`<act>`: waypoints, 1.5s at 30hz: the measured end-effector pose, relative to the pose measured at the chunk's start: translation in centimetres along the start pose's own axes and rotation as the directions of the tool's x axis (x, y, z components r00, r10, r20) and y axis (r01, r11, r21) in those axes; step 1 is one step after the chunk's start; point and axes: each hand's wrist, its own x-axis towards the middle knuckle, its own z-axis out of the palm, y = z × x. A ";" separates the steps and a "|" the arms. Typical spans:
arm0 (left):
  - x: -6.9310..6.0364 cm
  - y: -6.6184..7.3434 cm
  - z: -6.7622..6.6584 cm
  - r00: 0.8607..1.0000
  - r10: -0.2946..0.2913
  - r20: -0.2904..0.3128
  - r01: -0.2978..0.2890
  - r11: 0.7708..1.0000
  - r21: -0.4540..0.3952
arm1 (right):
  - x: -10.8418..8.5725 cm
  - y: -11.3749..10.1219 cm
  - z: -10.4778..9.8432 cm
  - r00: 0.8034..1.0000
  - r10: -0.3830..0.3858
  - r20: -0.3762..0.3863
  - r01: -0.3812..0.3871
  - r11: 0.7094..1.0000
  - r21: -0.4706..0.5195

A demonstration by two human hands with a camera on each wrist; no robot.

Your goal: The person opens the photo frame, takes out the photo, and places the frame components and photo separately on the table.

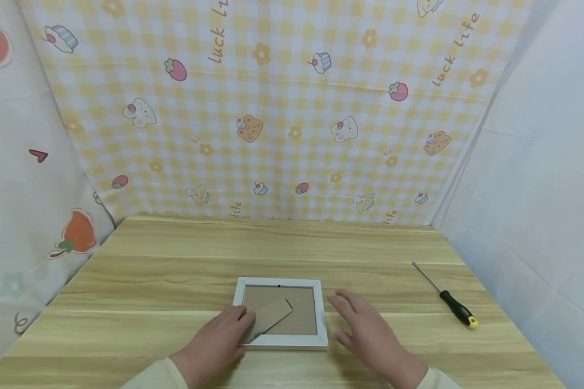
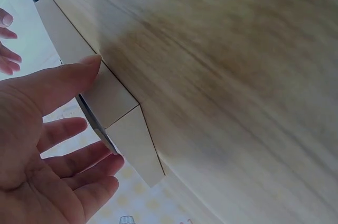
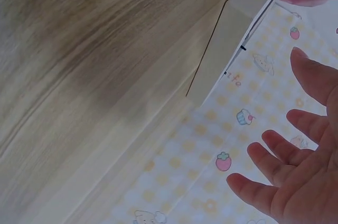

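White frame (image 1: pixel 297 341) lies back up on the worktop (image 1: pixel 175 265). We see the left hand (image 1: pixel 218 336) touching its near left corner, partly covering the stand (image 1: pixel 273 315); whether those fingers (image 2: pixel 79 161) grip, we cannot tell. Right hand (image 1: pixel 371 337) just beside the frame, fingers apart. We note a screwdriver (image 1: pixel 450 302) farther right.

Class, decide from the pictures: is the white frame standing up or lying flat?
Lying flat, back upward: the white frame rests level on the table, with its brown backing board facing up in the head view.
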 end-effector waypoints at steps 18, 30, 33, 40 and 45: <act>-0.1 -0.3 0.8 0.998 0.054 -0.031 -0.051 0.994 0.096 | -0.1 -0.8 0.6 0.998 -0.061 0.017 0.060 0.997 0.043; 0.1 -0.2 0.5 0.998 0.063 -0.015 -0.061 0.994 0.095 | 0.4 -2.0 1.7 0.986 -0.151 0.073 0.145 0.986 0.081; 0.1 -0.2 0.4 0.998 0.059 -0.016 -0.057 0.994 0.094 | 0.7 -2.4 2.1 0.979 -0.189 0.079 0.180 0.978 0.108; 0.1 -0.3 0.2 0.999 0.040 -0.006 -0.040 0.997 0.072 | 1.8 -3.7 3.5 0.959 -0.251 0.129 0.239 0.966 0.102; 0.1 -0.3 -0.1 1.000 -0.005 0.008 0.005 1.000 0.025 | 2.3 -4.6 4.0 0.950 -0.268 0.162 0.258 0.963 0.084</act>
